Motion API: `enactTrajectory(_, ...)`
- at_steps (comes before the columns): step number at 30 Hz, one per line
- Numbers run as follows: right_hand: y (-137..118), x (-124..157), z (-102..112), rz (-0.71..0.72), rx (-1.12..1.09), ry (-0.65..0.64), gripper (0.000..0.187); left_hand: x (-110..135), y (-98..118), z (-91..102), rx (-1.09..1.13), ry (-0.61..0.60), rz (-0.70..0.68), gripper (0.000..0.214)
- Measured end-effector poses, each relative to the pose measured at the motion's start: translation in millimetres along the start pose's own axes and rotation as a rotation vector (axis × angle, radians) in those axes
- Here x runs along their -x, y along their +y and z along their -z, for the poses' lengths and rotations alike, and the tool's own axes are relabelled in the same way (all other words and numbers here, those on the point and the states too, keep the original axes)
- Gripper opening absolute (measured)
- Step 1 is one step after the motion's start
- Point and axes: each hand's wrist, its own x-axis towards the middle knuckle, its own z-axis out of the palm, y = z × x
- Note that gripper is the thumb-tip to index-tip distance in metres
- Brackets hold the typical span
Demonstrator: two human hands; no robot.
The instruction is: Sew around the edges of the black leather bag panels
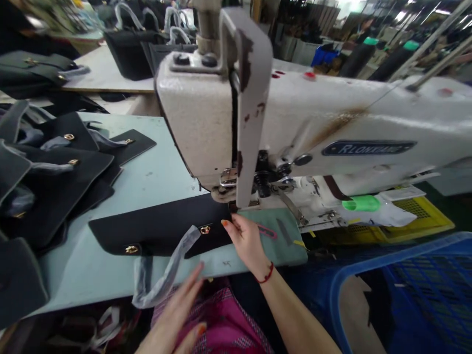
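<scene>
A black bag panel (158,221) with gold ring fittings lies on the pale green sewing table, its right end beside the needle area of the white sewing machine (199,118). A bag handle (165,278) in clear wrapping is joined to the panel's fittings and loops over the table's front edge. My right hand (245,238) pinches the panel's right end between thumb and fingers. Held low near my lap, my left hand (180,309) is blurred, with fingers stretched out and nothing in them; it is to the right of the handle loop.
Black panels with wrapped handles (55,172) are piled on the left. A pink-handled tool (267,231) and a dark blade-like piece (283,231) lie right of my right hand. A blue plastic basket (342,275) stands at lower right. Black bags (129,54) sit on another table behind.
</scene>
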Motion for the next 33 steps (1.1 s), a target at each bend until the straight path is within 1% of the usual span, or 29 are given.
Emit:
enactTrajectory(1,-2.3,-1.3,-3.3,-0.024,-0.053,-0.005,0.035,3.4,-10.6,-18.1,-0.040,0.047,0.066,0.073)
enactTrajectory(2,-4.3,-1.8,-6.2,-0.043,-0.098,-0.006,0.035,-2.1,-22.4,-31.1,-0.077,0.107,0.082,0.079)
enactTrajectory(3,-5.9,-1.6,-8.5,-0.057,-0.130,-0.001,0.035,-14.6,-34.2,-38.8,-0.113,0.162,0.087,0.084)
enactTrajectory(4,-7.3,-0.9,-10.3,-0.066,-0.150,0.006,0.035,-31.6,-45.0,-41.2,-0.149,0.230,0.080,0.087)
enactTrajectory(5,-8.5,0.1,-11.5,-0.070,-0.160,0.014,0.036,-50.3,-54.0,-39.0,-0.183,0.269,0.071,0.088)
enactTrajectory(6,-9.4,1.1,-12.2,-0.073,-0.165,0.023,0.038,-68.4,-60.7,-33.2,-0.217,0.296,0.046,0.088)
enactTrajectory(7,-10.1,2.1,-12.4,-0.078,-0.170,0.031,0.040,-84.1,-65.1,-25.0,-0.253,0.300,0.009,0.086)
enactTrajectory(8,-10.3,3.0,-12.2,-0.085,-0.176,0.031,0.042,-96.4,-67.4,-15.4,-0.285,0.280,-0.040,0.083)
enactTrajectory(10,-9.8,4.0,-10.9,-0.104,-0.200,0.016,0.043,-110.6,-67.8,3.7,-0.336,0.224,-0.144,0.071)
enactTrajectory(13,-7.7,4.6,-8.5,-0.145,-0.238,-0.010,0.042,-115.4,-65.8,24.7,-0.300,0.113,-0.347,0.043)
enactTrajectory(15,-6.8,4.6,-7.1,-0.164,-0.260,-0.013,0.043,-115.4,-66.0,33.0,-0.227,0.034,-0.445,0.034)
enactTrajectory(17,-7.0,4.6,-6.2,-0.176,-0.289,-0.021,0.044,-115.7,-67.3,38.7,-0.190,-0.021,-0.446,0.036)
enactTrajectory(19,-7.8,4.5,-5.7,-0.195,-0.328,-0.036,0.045,-116.6,-68.2,43.1,-0.192,-0.039,-0.421,0.038)
enactTrajectory(21,-8.6,4.3,-5.4,-0.214,-0.367,-0.044,0.044,-117.9,-67.4,46.4,-0.195,-0.048,-0.426,0.037)
enactTrajectory(26,-9.5,3.5,-4.3,-0.229,-0.400,-0.041,0.043,-118.9,-62.1,47.9,-0.203,0.016,-0.484,0.036)
enactTrajectory(30,-9.9,2.4,-3.8,-0.244,-0.368,-0.039,0.045,-119.5,-65.3,44.9,-0.179,0.007,-0.481,0.040)
enactTrajectory(33,-9.4,0.1,-4.0,-0.255,-0.367,-0.039,0.045,-123.5,-67.7,44.4,-0.137,0.013,-0.484,0.038)
